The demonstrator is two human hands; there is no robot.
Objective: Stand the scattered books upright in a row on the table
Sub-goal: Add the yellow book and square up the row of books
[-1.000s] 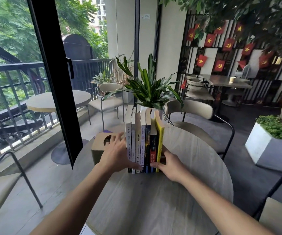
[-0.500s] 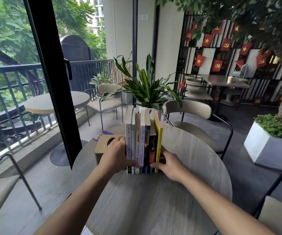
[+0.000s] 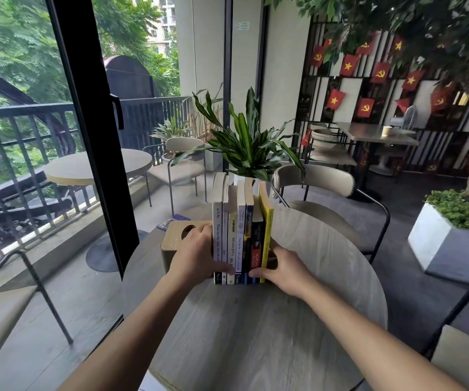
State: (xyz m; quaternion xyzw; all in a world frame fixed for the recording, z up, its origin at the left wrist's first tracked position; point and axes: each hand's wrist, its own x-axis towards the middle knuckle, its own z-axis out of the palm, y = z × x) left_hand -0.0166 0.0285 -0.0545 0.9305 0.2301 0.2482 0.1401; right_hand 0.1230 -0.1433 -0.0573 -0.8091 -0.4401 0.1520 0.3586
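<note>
Several books (image 3: 241, 232) stand upright in a tight row, spines toward me, on the round grey wooden table (image 3: 255, 334). White spines are on the left, dark blue and black ones in the middle, and a yellow book (image 3: 267, 221) is at the right end, leaning slightly. My left hand (image 3: 196, 255) presses flat against the row's left side, thumb across the lower spines. My right hand (image 3: 281, 266) presses against the yellow book's lower right side. Both hands squeeze the row together.
A wooden tissue box (image 3: 176, 238) sits just left of the books, behind my left hand. A purple booklet (image 3: 171, 221) lies beyond it. A potted plant (image 3: 247, 148) stands behind the row. A chair (image 3: 320, 190) faces the table's far side.
The hands and the row of books keep the same positions. The view has shifted only slightly.
</note>
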